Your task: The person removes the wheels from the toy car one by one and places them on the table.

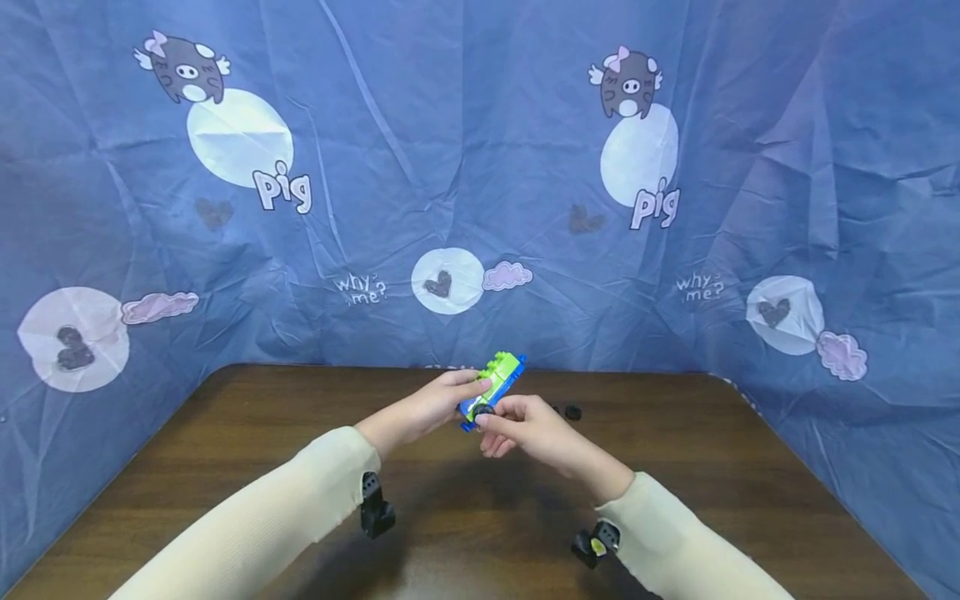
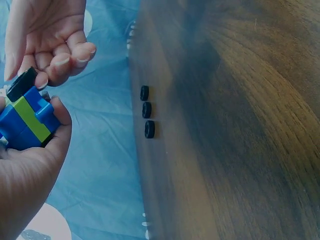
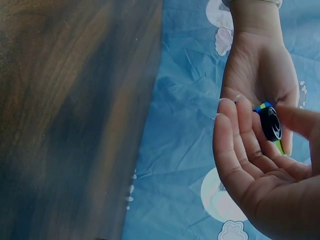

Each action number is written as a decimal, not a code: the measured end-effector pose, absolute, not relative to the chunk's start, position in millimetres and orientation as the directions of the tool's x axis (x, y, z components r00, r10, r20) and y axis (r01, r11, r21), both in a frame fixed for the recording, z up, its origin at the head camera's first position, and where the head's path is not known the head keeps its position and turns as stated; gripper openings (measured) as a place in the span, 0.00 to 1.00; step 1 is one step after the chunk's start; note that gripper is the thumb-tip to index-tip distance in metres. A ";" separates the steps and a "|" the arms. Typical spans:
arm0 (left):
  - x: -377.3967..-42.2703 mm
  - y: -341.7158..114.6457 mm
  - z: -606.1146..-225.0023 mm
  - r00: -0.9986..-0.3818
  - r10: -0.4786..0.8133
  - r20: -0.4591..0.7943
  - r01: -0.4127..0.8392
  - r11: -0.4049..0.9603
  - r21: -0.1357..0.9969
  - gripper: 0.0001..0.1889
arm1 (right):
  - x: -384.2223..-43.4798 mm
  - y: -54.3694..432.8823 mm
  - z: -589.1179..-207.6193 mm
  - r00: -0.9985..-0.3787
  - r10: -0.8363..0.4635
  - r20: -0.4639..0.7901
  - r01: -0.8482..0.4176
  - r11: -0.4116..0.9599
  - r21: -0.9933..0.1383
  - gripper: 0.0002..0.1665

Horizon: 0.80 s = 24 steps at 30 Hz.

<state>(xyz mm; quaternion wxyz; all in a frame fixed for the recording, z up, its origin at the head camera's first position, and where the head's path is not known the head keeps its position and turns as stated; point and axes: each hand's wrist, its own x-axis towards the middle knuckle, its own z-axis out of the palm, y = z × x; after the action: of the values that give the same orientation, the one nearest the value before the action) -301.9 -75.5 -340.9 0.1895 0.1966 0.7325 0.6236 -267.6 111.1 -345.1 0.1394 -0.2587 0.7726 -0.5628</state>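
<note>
Above the table, my left hand point(image 1: 435, 404) grips a green and blue toy brick car point(image 1: 504, 367), its studded green top tilted up. A black wheel point(image 1: 483, 410) sits at the near end of the car's side, pinched between thumb and forefinger of my right hand point(image 1: 531, 427). The left wrist view shows the same wheel point(image 2: 22, 84) right against the blue and green bricks point(image 2: 32, 122). Seen from the right wrist, the wheel point(image 3: 270, 123) faces outward with its hub showing, while the other right fingers curl loosely beside it. Most of the car is hidden there.
Three loose black wheels point(image 2: 146, 110) stand in a row near the far edge of the brown wooden table point(image 2: 240, 150). In the head view, one of these wheels point(image 1: 573, 412) shows beyond my right hand. A blue printed curtain point(image 1: 465, 167) hangs behind the table.
</note>
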 end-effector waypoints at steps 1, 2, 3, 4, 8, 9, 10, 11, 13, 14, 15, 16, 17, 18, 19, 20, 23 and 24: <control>-301.9 -75.6 -341.5 -0.848 0.530 -0.026 0.059 0.143 0.988 0.27 | -267.2 110.4 -345.3 -0.832 -0.549 0.078 -0.241 0.231 -0.943 0.18; -301.9 -75.6 -342.1 -0.842 0.539 -0.011 0.075 0.137 0.988 0.28 | -267.1 110.0 -345.6 -0.836 -0.543 0.082 -0.243 0.232 -0.942 0.18; -301.5 -75.5 -342.4 -0.839 0.544 -0.001 0.084 0.132 0.988 0.28 | -266.9 109.6 -346.2 -0.838 -0.538 0.089 -0.247 0.230 -0.941 0.18; -301.0 -75.6 -342.8 -0.836 0.549 0.009 0.092 0.125 0.988 0.29 | -266.6 109.0 -346.6 -0.842 -0.532 0.090 -0.246 0.230 -0.942 0.18; -298.6 -76.2 -342.7 -0.825 0.563 0.040 0.123 0.111 0.986 0.31 | -265.3 106.8 -349.1 -0.861 -0.498 0.103 -0.246 0.232 -0.941 0.17; -298.6 -76.0 -342.8 -0.829 0.559 0.034 0.119 0.117 0.986 0.30 | -264.7 106.2 -349.6 -0.868 -0.484 0.107 -0.248 0.236 -0.940 0.17; -298.5 -76.3 -342.9 -0.831 0.555 0.031 0.119 0.124 0.985 0.30 | -263.9 105.2 -349.8 -0.875 -0.471 0.114 -0.253 0.242 -0.937 0.16; -298.6 -76.2 -343.1 -0.837 0.547 0.023 0.114 0.133 0.984 0.29 | -263.0 104.3 -350.0 -0.879 -0.459 0.125 -0.262 0.248 -0.933 0.17; -299.1 -75.7 -344.3 -0.852 0.524 0.002 0.095 0.151 0.984 0.27 | -261.3 102.6 -350.7 -0.882 -0.444 0.157 -0.301 0.274 -0.914 0.16; -299.5 -75.7 -345.1 -0.856 0.517 -0.002 0.091 0.154 0.984 0.26 | -260.4 101.8 -350.9 -0.883 -0.437 0.173 -0.321 0.291 -0.901 0.17; -299.8 -75.5 -345.9 -0.860 0.510 -0.008 0.083 0.155 0.984 0.26 | -259.5 101.3 -351.0 -0.883 -0.430 0.191 -0.342 0.308 -0.888 0.17; -300.0 -75.3 -346.6 -0.864 0.504 -0.011 0.077 0.154 0.985 0.26 | -258.7 100.8 -351.0 -0.883 -0.423 0.205 -0.358 0.323 -0.876 0.17; -300.3 -75.0 -347.4 -0.866 0.500 -0.012 0.073 0.150 0.986 0.26 | -258.2 100.3 -351.0 -0.883 -0.416 0.218 -0.373 0.338 -0.864 0.17; -300.5 -74.8 -348.0 -0.866 0.501 -0.010 0.071 0.144 0.987 0.26 | -258.0 99.8 -351.2 -0.883 -0.409 0.230 -0.386 0.354 -0.852 0.17; -300.8 -74.6 -348.5 -0.867 0.498 -0.010 0.069 0.140 0.988 0.26 | -257.8 99.4 -351.2 -0.885 -0.399 0.239 -0.393 0.366 -0.844 0.17; -300.8 -74.3 -348.6 -0.866 0.500 -0.006 0.071 0.135 0.988 0.26 | -257.8 99.1 -351.3 -0.888 -0.391 0.244 -0.397 0.378 -0.837 0.17; -300.8 -73.8 -347.9 -0.869 0.494 0.003 0.081 0.136 0.987 0.25 | -258.8 98.0 -352.0 -0.893 -0.367 0.259 -0.405 0.409 -0.818 0.17; -300.6 -73.6 -347.1 -0.871 0.491 0.007 0.086 0.140 0.986 0.25 | -259.3 97.8 -352.4 -0.894 -0.359 0.267 -0.410 0.418 -0.811 0.16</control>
<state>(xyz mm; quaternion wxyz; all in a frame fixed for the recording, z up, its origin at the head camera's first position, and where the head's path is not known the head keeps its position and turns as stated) -300.6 -73.6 -347.1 0.1616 0.1956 0.7374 0.6260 -259.3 97.8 -352.4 -0.0258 -0.2286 0.8415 -0.4889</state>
